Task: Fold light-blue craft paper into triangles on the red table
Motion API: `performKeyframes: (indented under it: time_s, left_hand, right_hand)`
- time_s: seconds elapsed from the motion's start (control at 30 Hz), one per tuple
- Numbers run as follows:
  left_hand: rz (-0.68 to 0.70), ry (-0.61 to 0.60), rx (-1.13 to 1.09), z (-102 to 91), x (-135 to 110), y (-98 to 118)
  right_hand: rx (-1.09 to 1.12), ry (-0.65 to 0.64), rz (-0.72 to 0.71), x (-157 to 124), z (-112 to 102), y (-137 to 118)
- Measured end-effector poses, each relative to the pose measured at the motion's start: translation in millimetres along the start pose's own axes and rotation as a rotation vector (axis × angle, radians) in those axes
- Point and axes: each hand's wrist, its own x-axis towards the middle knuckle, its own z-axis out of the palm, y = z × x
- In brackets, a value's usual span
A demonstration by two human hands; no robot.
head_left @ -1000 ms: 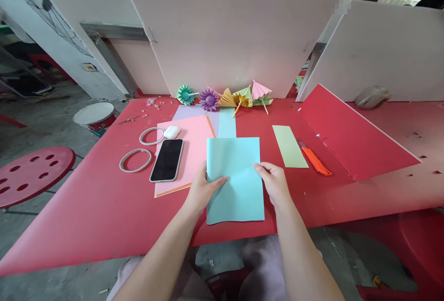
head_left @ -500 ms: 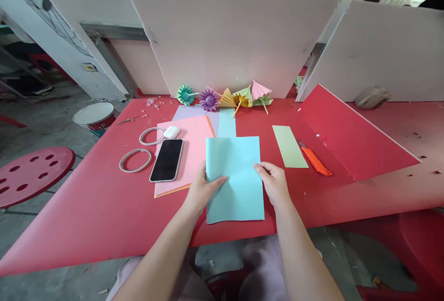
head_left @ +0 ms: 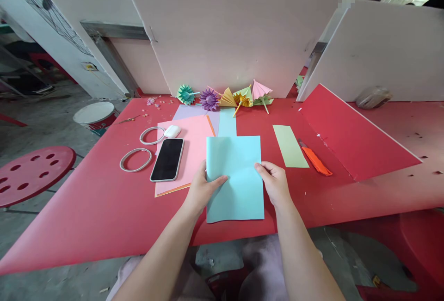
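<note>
Between my two hands is a folded sheet of light blue paper (head_left: 237,181), its rounded fold on the left side. My left hand (head_left: 204,186) grips that folded edge, the thumb lying across the front and the fingers hidden behind. On the opposite edge, my right hand (head_left: 274,181) pinches the paper between thumb and curled fingers. Just left of my left hand, a phone (head_left: 167,160) rests on pink paper (head_left: 194,130). A pale green paper strip (head_left: 290,146) and an orange utility knife (head_left: 316,160) lie to the right of my right hand.
Two tape rolls (head_left: 135,160) and a white case (head_left: 172,131) are on the left of the red table (head_left: 114,218). Paper umbrellas (head_left: 262,93) and folded paper pieces line the back panel (head_left: 222,37). A red board (head_left: 360,134) stands tilted at right. A stool (head_left: 38,171) is at left.
Almost nothing differs. Both hands keep the same hold on the light blue paper, and the whole view has shifted very slightly.
</note>
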Motion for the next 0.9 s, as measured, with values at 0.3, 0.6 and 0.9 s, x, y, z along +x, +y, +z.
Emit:
performKeyframes:
  time_s: [0.3,0.6,0.9]
  left_hand:
    - [-0.003,0.001,-0.019,0.4,0.3,0.3]
    - [-0.01,-0.007,-0.041,1.3,-1.0,2.4]
    - [0.0,-0.017,-0.03,0.0,-0.5,0.8]
  right_hand:
    - [0.006,0.013,0.003,0.2,1.3,-0.4]
    - [0.026,0.006,0.001,0.3,0.3,-0.3]
    - [0.006,0.01,-0.006,0.4,1.3,-1.8]
